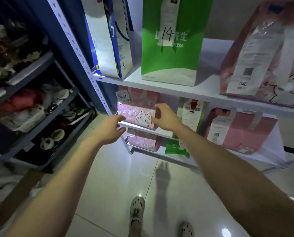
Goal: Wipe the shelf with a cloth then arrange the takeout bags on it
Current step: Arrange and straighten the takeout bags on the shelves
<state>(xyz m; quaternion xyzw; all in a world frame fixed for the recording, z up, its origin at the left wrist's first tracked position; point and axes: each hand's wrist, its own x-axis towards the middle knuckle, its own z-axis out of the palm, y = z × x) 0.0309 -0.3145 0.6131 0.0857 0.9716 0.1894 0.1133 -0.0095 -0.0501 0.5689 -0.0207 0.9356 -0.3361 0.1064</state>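
Note:
A pink cat-print takeout bag (139, 108) with a note reading 34 stands at the left end of the middle white shelf (161, 132). My left hand (111, 130) hovers at the bag's lower left corner, fingers apart. My right hand (165, 117) is at the bag's right side, fingers spread and curved, holding nothing. On the same shelf stand a green-and-white bag (190, 113) and a larger pink bag (235, 132). The upper shelf (136, 77) carries a blue-and-white bag (108, 38), a green bag (173, 40) marked 14, and a pink bag (265, 50). No cloth is visible.
A dark metal rack (35, 103) full of clutter stands close on the left. The bottom shelf holds another pink bag (146, 142) and a green bag (175, 148). Glossy tile floor (118, 177) lies below, with my feet in perforated clogs (136, 209).

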